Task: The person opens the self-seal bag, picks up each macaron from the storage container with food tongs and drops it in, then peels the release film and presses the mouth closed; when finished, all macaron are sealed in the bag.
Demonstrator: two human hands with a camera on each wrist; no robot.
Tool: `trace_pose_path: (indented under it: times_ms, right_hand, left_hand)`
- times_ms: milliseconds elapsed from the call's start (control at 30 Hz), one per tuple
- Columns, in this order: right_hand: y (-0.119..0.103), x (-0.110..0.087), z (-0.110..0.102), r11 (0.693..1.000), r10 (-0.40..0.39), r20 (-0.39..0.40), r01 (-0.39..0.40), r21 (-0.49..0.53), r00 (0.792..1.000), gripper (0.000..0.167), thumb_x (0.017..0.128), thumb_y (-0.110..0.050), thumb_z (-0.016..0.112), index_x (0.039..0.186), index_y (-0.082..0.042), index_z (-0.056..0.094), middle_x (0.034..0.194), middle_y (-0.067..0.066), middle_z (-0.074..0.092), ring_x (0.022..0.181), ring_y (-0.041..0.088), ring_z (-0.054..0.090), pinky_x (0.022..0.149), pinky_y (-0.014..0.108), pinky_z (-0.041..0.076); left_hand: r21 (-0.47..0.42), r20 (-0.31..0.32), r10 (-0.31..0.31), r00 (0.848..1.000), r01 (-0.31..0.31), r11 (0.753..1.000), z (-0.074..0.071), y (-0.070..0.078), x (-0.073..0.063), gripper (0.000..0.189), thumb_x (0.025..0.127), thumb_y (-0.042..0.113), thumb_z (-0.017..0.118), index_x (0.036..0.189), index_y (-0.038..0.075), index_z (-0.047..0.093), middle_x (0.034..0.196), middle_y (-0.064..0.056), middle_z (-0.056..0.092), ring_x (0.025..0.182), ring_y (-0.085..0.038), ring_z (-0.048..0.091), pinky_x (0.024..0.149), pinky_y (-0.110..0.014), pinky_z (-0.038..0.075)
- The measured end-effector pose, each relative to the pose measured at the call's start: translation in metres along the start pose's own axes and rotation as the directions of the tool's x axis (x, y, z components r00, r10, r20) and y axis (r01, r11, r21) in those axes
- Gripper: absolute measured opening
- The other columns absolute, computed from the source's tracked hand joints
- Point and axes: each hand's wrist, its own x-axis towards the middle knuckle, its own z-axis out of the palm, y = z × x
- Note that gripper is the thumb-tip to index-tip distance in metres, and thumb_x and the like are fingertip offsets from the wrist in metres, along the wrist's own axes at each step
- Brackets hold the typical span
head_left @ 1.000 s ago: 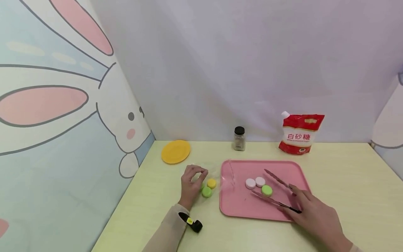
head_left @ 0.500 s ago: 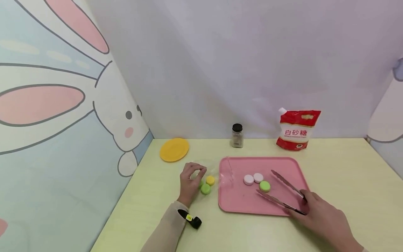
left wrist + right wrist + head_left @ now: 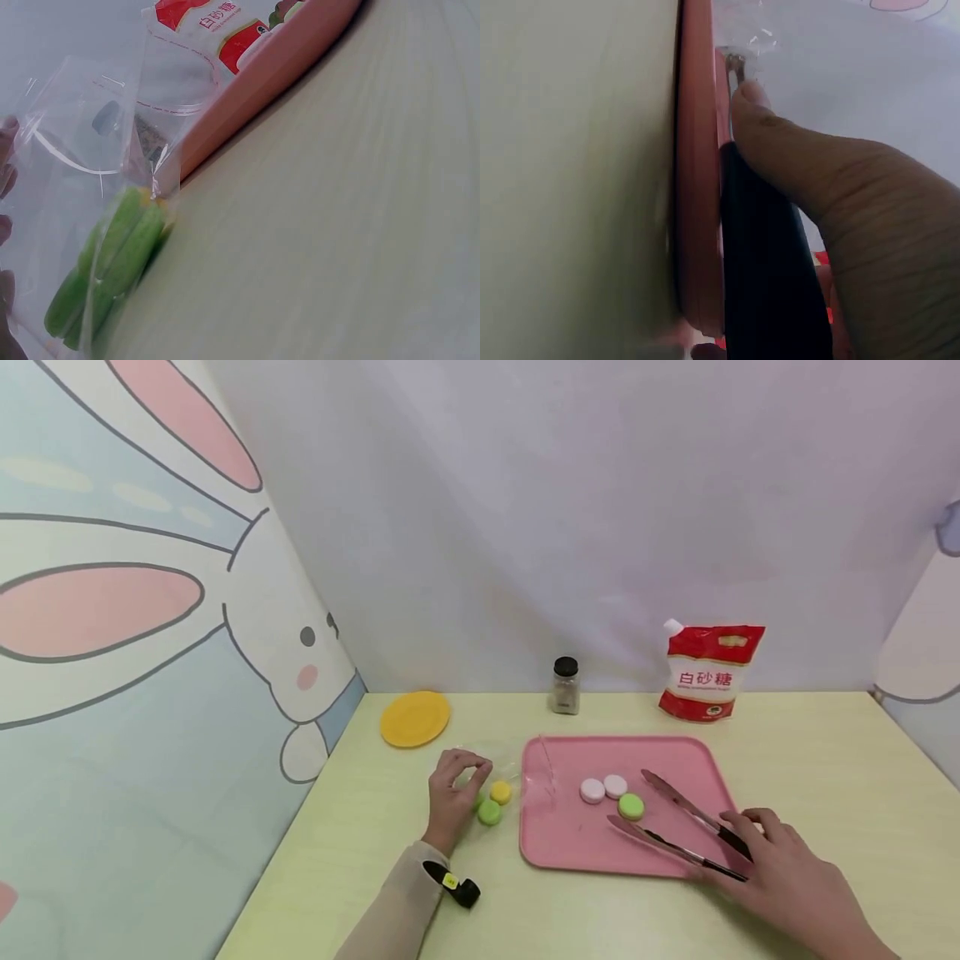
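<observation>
My left hand (image 3: 450, 797) pinches the upper edge of a clear plastic bag (image 3: 67, 157) standing left of the tray. Inside the bag sit green macarons (image 3: 112, 262) and a yellow macaron (image 3: 500, 792). Over the right part of the pink tray (image 3: 555, 847), my right hand (image 3: 795, 872) grips black-handled metal tongs (image 3: 660, 841). The tongs' arms are spread, one tip on either side of a green macaron (image 3: 631, 807). Beside it on the tray lie two pale pink macarons (image 3: 592, 791). In the right wrist view the thumb (image 3: 780, 142) lies along the black handle (image 3: 765, 255).
An orange-yellow plate (image 3: 415, 719) lies at the back left of the table. Behind the tray stands a small jar (image 3: 566, 689) with a black lid. A red and white sugar pouch (image 3: 705, 677) stands at the back right. The bag overlaps the tray's left edge.
My right hand has moved right and back, drawing the tongs slightly right relative to the green macaron. The left hand keeps its pinch on the bag. The head view has shifted slightly.
</observation>
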Motion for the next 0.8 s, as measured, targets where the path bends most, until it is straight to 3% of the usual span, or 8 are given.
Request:
trace_pose_path:
  times_ms: [133, 300, 533, 633, 733, 800]
  right_hand:
    - [0.010, -0.005, -0.003, 0.998, 0.046, 0.073, -0.049, 0.032, 0.996, 0.096, 0.071, -0.083, 0.067, 0.123, -0.005, 0.046, 0.094, 0.006, 0.050, 0.067, 0.019, 0.049, 0.050, 0.037, 0.038]
    - [0.012, -0.004, 0.000, 0.995, 0.044, 0.132, -0.055, 0.079, 0.990, 0.076, 0.078, -0.076, 0.067, 0.113, -0.012, 0.045, 0.066, -0.002, 0.042, 0.056, 0.015, 0.041, 0.050, 0.034, 0.029]
    - [0.012, -0.003, -0.002, 1.000, 0.002, 0.109, -0.004, 0.018, 0.994, 0.060, 0.078, -0.076, 0.067, 0.093, -0.021, 0.049, 0.060, -0.003, 0.034, 0.054, 0.013, 0.036, 0.051, 0.032, 0.025]
    - [0.014, -0.004, -0.005, 0.998, -0.045, 0.063, 0.048, -0.041, 0.997, 0.052, 0.078, -0.074, 0.068, 0.091, -0.025, 0.055, 0.057, -0.006, 0.034, 0.053, 0.012, 0.035, 0.050, 0.032, 0.025]
    - [0.014, -0.005, -0.005, 0.992, -0.108, -0.050, 0.105, -0.065, 0.993, 0.040, 0.078, -0.067, 0.074, 0.089, -0.032, 0.057, 0.056, -0.010, 0.032, 0.052, 0.009, 0.032, 0.048, 0.030, 0.025]
    - [0.013, -0.007, -0.003, 0.989, -0.143, -0.147, 0.136, -0.056, 0.979, 0.036, 0.076, -0.062, 0.080, 0.090, -0.036, 0.059, 0.055, -0.014, 0.031, 0.050, 0.006, 0.030, 0.047, 0.028, 0.024]
  left_hand:
    - [-0.012, 0.008, -0.002, 1.000, 0.002, 1.000, 0.000, 0.009, 0.002, 0.011, 0.086, -0.003, 0.076, 0.092, 0.006, 0.074, 0.091, -0.007, 0.067, 0.092, -0.024, 0.059, 0.086, -0.030, 0.046]
    - [-0.014, 0.016, 0.003, 1.000, -0.003, 1.000, -0.004, 0.024, 0.009, 0.010, 0.086, -0.005, 0.075, 0.091, 0.003, 0.073, 0.090, -0.009, 0.067, 0.091, -0.024, 0.059, 0.086, -0.030, 0.047]
    - [-0.022, 0.001, 0.013, 1.000, -0.013, 1.000, -0.003, 0.004, 0.004, 0.012, 0.086, -0.006, 0.076, 0.091, 0.005, 0.074, 0.090, -0.008, 0.068, 0.091, -0.026, 0.059, 0.088, -0.030, 0.046]
    - [-0.024, 0.006, 0.009, 1.000, -0.009, 1.000, -0.002, -0.002, 0.002, 0.014, 0.087, -0.003, 0.076, 0.094, 0.009, 0.075, 0.092, -0.005, 0.068, 0.092, -0.023, 0.059, 0.087, -0.031, 0.046]
    - [-0.024, 0.014, 0.003, 1.000, -0.002, 1.000, -0.001, -0.003, 0.000, 0.015, 0.088, 0.001, 0.076, 0.096, 0.013, 0.075, 0.094, -0.002, 0.068, 0.094, -0.021, 0.059, 0.086, -0.031, 0.047]
    - [-0.024, 0.019, 0.000, 1.000, 0.001, 1.000, -0.002, -0.002, 0.000, 0.014, 0.089, 0.003, 0.075, 0.097, 0.015, 0.075, 0.095, 0.000, 0.067, 0.095, -0.020, 0.059, 0.085, -0.032, 0.047]
